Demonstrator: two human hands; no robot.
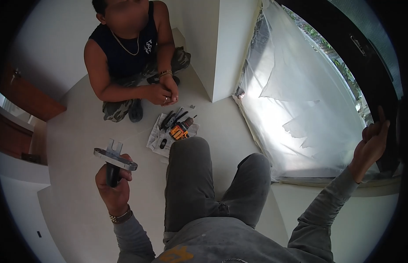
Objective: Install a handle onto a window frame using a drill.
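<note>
My left hand (113, 185) is raised at the left, its fingers closed round a window handle (115, 159) with an oval metal plate, a dark grip below and a forked metal piece on top. Far to the right, my right hand (370, 148) has its index finger extended up against the dark window frame (386, 95); nothing shows in its grasp. Higher on that frame is a small elongated slot (357, 45). On the floor in front of my knees, an orange and black cordless drill (181, 129) and several black handles (171, 120) lie on newspaper (154, 136).
A co-worker (128, 65) squats beyond the newspaper with hands together. Translucent plastic sheeting (289, 98) covers the window area at right. A white wall corner (217, 59) juts out behind the tools. A brown wooden door (33, 95) stands at the left.
</note>
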